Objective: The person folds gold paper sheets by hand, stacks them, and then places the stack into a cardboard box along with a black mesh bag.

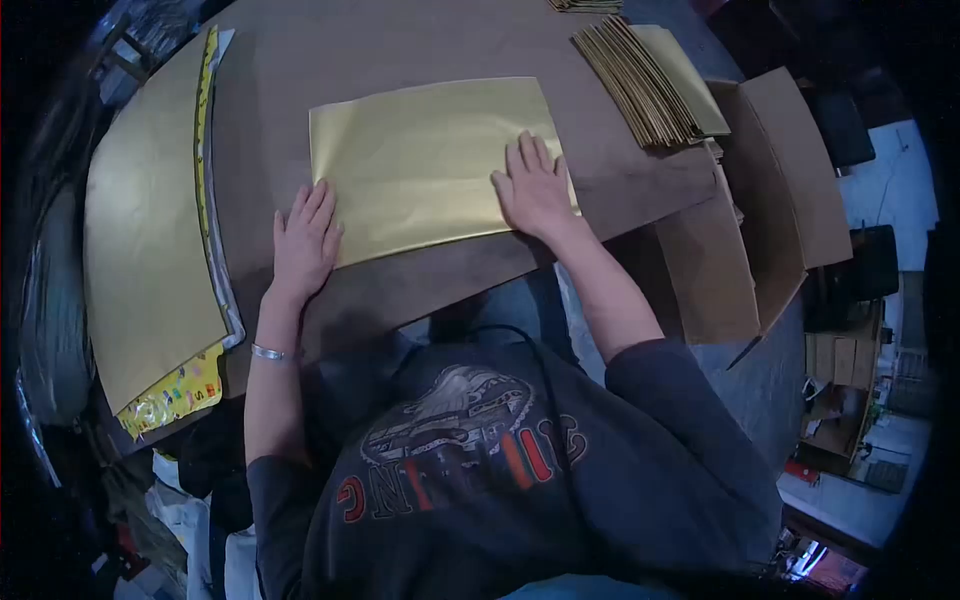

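Note:
A gold sheet [420, 160] lies flat on the brown table [400, 40], its near edge close to the table's front. My left hand [305, 240] rests at the sheet's left edge, fingers stretched out and slightly apart. On the right part of the sheet my right hand [535, 187] lies flat with its fingers spread. Neither hand grips anything. A silver bracelet [268, 353] is round my left wrist.
At the left, large gold sheets [150, 220] lie over yellow printed film [180, 395]. Folded gold pieces [640, 85] are stacked at the back right. An open cardboard box [710, 260] stands beside the table's right edge.

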Demonstrator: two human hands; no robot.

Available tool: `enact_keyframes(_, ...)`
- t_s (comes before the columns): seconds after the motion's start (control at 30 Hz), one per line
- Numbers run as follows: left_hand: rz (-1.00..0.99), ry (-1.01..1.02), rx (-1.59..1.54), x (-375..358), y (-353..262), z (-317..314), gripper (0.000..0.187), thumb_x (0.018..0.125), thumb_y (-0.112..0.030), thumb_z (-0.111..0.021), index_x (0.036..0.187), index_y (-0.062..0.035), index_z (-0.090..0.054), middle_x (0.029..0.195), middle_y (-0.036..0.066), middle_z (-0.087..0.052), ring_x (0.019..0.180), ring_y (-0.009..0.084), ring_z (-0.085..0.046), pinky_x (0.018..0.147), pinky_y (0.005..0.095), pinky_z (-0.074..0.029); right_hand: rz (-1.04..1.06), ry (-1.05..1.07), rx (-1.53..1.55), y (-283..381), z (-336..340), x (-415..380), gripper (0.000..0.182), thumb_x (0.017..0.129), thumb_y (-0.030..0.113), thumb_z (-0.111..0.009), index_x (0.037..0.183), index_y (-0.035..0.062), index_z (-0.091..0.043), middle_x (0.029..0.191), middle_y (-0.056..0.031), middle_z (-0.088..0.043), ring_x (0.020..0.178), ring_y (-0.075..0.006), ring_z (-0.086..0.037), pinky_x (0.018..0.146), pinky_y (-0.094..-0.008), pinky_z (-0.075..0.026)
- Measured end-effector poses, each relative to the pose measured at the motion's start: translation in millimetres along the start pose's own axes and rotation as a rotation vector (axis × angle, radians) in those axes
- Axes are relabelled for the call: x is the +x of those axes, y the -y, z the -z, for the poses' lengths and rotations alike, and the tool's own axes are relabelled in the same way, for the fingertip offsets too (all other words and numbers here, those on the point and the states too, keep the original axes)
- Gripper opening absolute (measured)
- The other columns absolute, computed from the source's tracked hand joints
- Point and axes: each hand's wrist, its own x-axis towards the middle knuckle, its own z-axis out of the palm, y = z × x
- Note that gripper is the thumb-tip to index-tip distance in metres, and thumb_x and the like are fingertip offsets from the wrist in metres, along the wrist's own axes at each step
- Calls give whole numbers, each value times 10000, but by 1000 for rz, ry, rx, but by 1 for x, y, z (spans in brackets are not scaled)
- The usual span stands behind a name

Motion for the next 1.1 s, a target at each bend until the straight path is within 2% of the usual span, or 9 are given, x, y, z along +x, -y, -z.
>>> enact_keyframes(0.2, 66, 33, 39, 14, -37, 10, 501, 934, -317, -534, 1357, -58, -460, 1489, 129, -359, 1408, 317, -285, 1041, 676, -262, -39, -5, -77, -44, 2, -10, 628, 993, 422, -333, 1476, 28, -254, 1565, -183, -171, 1457, -339, -124, 1150, -564, -123)
enact_keyframes(0.27, 21, 20, -147, 39, -91, 5, 516, 926, -333, -540, 1346, -43, -465, 1477, 151, -364, 1395, 322, -306, 1032, 661, -279, -66, 4, -95, -44, -1, -6, 629, 999, 424, -318, 1485, 33, -232, 1570, -181, -157, 1459, -339, -117, 1151, -564, -117)
enact_keyframes(0.3, -54, -126, -130, 48, -117, -19, 514, 921, -350, -540, 1336, -52, -478, 1462, 170, -375, 1387, 332, -311, 1033, 642, -281, -66, 9, -110, -44, 0, -8, 632, 1001, 428, -313, 1490, 39, -222, 1573, -178, -151, 1460, -337, -114, 1152, -562, -116)
enact_keyframes(0.4, -123, -104, -431, 78, -208, -29, 586, 943, -441, -450, 1406, -84, -416, 1486, 196, -330, 1417, 339, -237, 1082, 635, -189, -35, 79, -115, -41, 8, -10, 644, 991, 413, -366, 1501, 50, -214, 1584, -167, -114, 1470, -322, -69, 1164, -553, -75)
enact_keyframes(0.47, -161, -117, -441, 83, -234, -49, 601, 957, -470, -394, 1427, -95, -396, 1477, 208, -337, 1410, 354, -244, 1094, 623, -174, -53, 151, -211, -41, 9, -7, 656, 990, 410, -376, 1512, 65, -182, 1597, -140, -54, 1474, -311, -35, 1163, -551, -83)
enact_keyframes(0.67, -93, -36, -173, 52, -168, -34, 647, 942, -550, -418, 1436, -133, -403, 1527, 157, -289, 1440, 332, -197, 1126, 594, -172, -64, 54, -94, -42, 3, -6, 639, 1013, 427, -262, 1503, 25, -183, 1575, -188, -140, 1467, -323, -95, 1159, -555, -93)
enact_keyframes(0.73, -38, -199, -185, 34, -128, -35, 636, 913, -539, -480, 1380, -107, -473, 1489, 180, -340, 1411, 342, -258, 1096, 605, -211, -52, 50, -111, -43, 3, -6, 639, 1012, 425, -263, 1501, 20, -189, 1576, -187, -137, 1466, -325, -99, 1160, -553, -93)
enact_keyframes(0.9, 89, -196, 5, -7, -46, -9, 591, 920, -494, -500, 1371, -114, -476, 1487, 183, -340, 1398, 364, -280, 1058, 640, -256, -12, 0, -73, -46, 0, -8, 623, 1013, 409, -284, 1494, 19, -212, 1571, -197, -144, 1461, -345, -103, 1148, -581, -98)
enact_keyframes(1.1, 89, -286, 68, -28, -30, 1, 504, 881, -380, -599, 1311, -128, -524, 1438, 156, -396, 1350, 356, -349, 1024, 639, -311, -39, 35, -150, -38, 9, -10, 607, 1015, 407, -284, 1481, 18, -252, 1560, -205, -178, 1459, -355, -105, 1136, -611, -94)
